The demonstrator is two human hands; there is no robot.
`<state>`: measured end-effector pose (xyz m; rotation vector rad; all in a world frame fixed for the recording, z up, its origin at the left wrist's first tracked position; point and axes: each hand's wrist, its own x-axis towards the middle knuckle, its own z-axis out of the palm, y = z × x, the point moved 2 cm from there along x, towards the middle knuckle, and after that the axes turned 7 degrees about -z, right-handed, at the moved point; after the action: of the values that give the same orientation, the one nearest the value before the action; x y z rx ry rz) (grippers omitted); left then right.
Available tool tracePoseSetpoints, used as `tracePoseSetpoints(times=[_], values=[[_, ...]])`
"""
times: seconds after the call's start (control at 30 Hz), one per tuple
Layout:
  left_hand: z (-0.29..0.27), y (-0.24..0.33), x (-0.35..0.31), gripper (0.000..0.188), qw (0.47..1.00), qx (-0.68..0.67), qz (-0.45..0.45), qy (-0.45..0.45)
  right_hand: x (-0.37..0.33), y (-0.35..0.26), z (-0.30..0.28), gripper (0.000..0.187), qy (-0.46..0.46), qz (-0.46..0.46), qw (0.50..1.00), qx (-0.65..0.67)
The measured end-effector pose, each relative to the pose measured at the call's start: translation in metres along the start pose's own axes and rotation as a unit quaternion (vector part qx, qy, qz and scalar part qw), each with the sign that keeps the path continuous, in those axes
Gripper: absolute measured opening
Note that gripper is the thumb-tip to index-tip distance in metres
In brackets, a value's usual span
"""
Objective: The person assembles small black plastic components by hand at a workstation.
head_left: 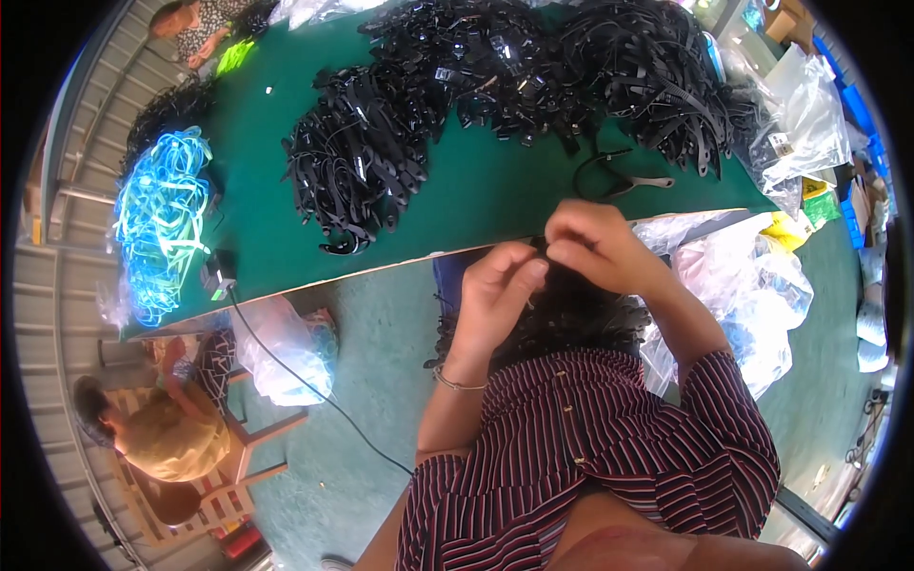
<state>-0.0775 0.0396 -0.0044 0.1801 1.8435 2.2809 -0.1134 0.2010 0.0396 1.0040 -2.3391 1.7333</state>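
My left hand (495, 290) and my right hand (595, 247) meet just below the near edge of the green table (476, 195), over a dark heap of black straps (571, 314) in my lap. The fingers of both hands pinch a small black strap piece (541, 249) between them; its shape is mostly hidden by the fingers. A thin bracelet sits on my left wrist. On the table just beyond my right hand lies a single black strap loop (614, 176). Large piles of black straps (495, 86) cover the far half of the table.
A bundle of glowing blue-green straps (162, 224) lies at the table's left end, beside a small black device (217, 276) with a cable running to the floor. Clear plastic bags (752, 285) crowd the right. One person sits low on a wooden chair (167, 428); another person (195, 24) works at the far end.
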Motion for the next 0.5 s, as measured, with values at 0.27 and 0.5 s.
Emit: tracePoseSetpoints(times=[0.27, 0.5], values=[[0.0, -0.011, 0.004, 0.007, 0.994, 0.102, 0.015, -0.032, -0.012, 0.009, 0.002, 0.024, -0.092, 0.068, 0.993, 0.017], [0.016, 0.0, -0.005, 0.008, 0.979, -0.064, -0.023, -0.193, -0.031, 0.006, 0.003, 0.027, -0.153, 0.111, 0.927, 0.323]])
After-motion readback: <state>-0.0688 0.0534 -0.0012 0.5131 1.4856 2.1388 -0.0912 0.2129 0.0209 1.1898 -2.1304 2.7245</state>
